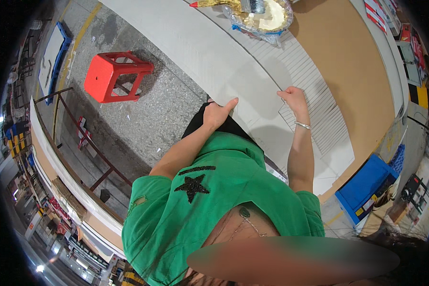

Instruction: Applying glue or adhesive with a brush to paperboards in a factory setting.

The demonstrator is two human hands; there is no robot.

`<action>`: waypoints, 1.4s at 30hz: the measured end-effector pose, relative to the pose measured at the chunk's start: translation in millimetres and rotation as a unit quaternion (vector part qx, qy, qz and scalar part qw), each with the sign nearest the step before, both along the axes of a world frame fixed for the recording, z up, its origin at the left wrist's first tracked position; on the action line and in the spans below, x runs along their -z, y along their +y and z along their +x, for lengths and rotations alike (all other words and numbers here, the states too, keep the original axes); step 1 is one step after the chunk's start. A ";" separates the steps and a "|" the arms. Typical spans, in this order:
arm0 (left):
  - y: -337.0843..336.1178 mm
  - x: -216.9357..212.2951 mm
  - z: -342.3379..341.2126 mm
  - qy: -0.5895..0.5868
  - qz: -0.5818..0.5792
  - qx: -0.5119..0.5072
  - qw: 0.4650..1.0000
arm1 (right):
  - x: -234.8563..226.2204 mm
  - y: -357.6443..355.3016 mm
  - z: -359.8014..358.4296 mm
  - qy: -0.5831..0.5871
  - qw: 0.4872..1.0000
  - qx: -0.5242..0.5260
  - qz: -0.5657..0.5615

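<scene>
A long white sheet (186,52) stretches from the far left toward my body. My left hand (217,114) holds its near left edge, thumb on top and the other fingers mostly hidden. My right hand (295,101) is closed in a pinch at the sheet's right edge, a bangle on its wrist. To the right of that edge lies a white sheet with many thin dark lines (319,90), partly covered. Beyond my hands stands a plastic-lined bowl (283,28) of cream-coloured paste, with a paint brush (256,6) resting across it.
Brown board (348,52) lies under the lined sheet. On the floor at left stands a red plastic stool (107,78), with a metal-framed rack (93,152) nearer. A blue bin (364,186) stands off the table's right corner.
</scene>
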State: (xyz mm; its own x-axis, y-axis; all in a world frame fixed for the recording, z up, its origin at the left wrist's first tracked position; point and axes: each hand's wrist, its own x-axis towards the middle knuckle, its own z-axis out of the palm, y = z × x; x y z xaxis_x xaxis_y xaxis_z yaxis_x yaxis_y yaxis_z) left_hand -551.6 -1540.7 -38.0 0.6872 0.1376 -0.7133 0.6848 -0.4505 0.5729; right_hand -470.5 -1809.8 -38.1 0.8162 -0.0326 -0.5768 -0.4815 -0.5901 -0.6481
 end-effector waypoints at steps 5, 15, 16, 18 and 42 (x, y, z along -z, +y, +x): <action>-0.9 1.1 -8.0 0.000 0.004 -0.024 1.000 | -10.7 6.9 -3.6 0.006 0.999 0.031 0.009; -2.9 -6.2 3.6 0.018 0.019 0.043 0.999 | -10.4 1.8 -0.7 -0.032 0.999 0.024 -0.015; -3.0 -12.2 5.7 0.026 0.026 0.043 0.998 | -14.3 2.5 3.4 -0.030 0.999 0.033 -0.009; -1.0 -13.5 3.7 0.029 0.035 0.043 0.998 | -19.3 3.3 14.2 -0.073 0.994 0.078 -0.002; 71.3 -7.9 54.0 0.249 -0.156 0.413 0.862 | -131.4 139.6 193.2 -0.364 0.927 0.048 -0.078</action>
